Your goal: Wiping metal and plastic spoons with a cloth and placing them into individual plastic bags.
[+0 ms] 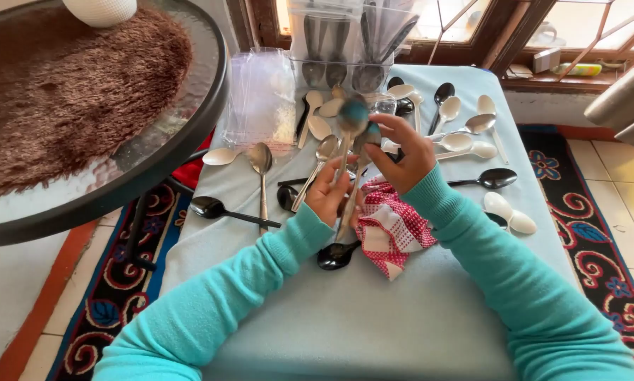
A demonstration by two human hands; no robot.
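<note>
2 hands in turquoise sleeves are working over a small table [401,331] that is wearing a pale blue cloth. the left hand [329,197] is clenching the handles of a small bunch of metal spoons [350,130], which is standing upright above the middle of the table with the bowls at the top. the right hand [403,152] is pinching the top of that bunch, its fingertips [371,132] touching the bowls. a red and white checked cloth [391,229] is lying crumpled just below the hands, touching the right wrist. white, black and metal spoons are lying scattered across the far half of the table; 1 black spoon [336,255] is lying just beside the checked cloth, and another black spoon [487,179] is lying to the right of the right hand. a stack of clear plastic bags [260,99] is leaning at the far left edge, and a clear container [352,42] holding more spoons is standing at the far end. a round glass table [154,162] bearing a brown furry mat [70,92] is overlapping the left side.
</note>
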